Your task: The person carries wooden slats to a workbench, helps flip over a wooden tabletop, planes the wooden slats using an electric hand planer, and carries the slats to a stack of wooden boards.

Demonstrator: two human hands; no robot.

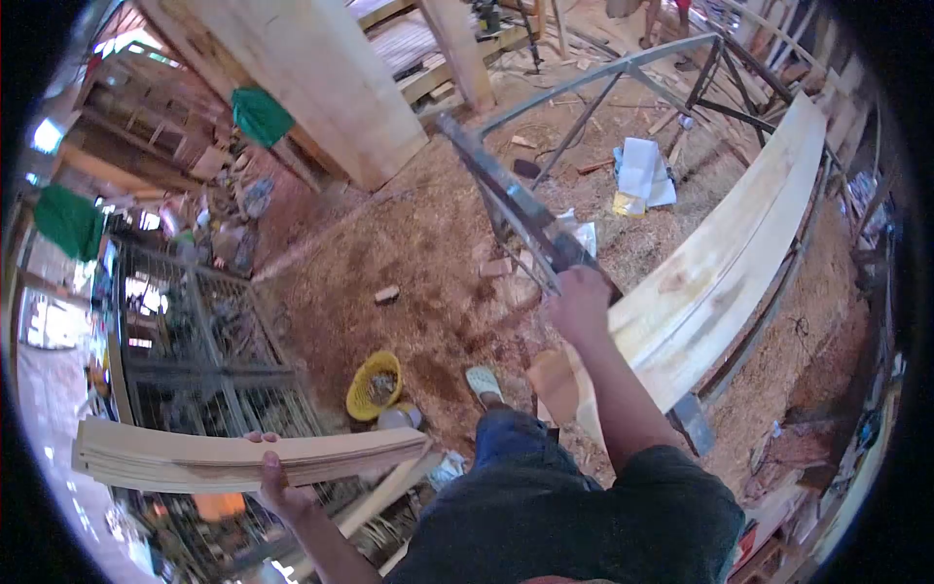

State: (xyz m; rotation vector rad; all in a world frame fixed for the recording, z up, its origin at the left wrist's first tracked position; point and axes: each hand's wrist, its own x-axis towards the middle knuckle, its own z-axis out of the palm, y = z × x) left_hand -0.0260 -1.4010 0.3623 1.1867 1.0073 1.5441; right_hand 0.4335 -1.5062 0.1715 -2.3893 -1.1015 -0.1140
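My left hand (277, 487) is closed around a stack of thin wooden strips (175, 456), thumb over the near face, and holds it out at the lower left. My right hand (581, 300) is ahead of me, its fingers curled at a dark metal bar (530, 209) of a metal frame. The fingertips on the underside are partly hidden. Beside my right forearm, long pale wooden boards (720, 263) lie along the frame, and the forearm covers part of their near end.
A yellow basket (374, 386) stands on the sawdust-covered floor near my shoe (484, 383). Wire-mesh racks (195, 331) are at the left, below green cloths (261, 117). A large wooden slab (331, 88) leans behind. White packaging (639, 170) lies inside the frame. Another person's legs show at the top.
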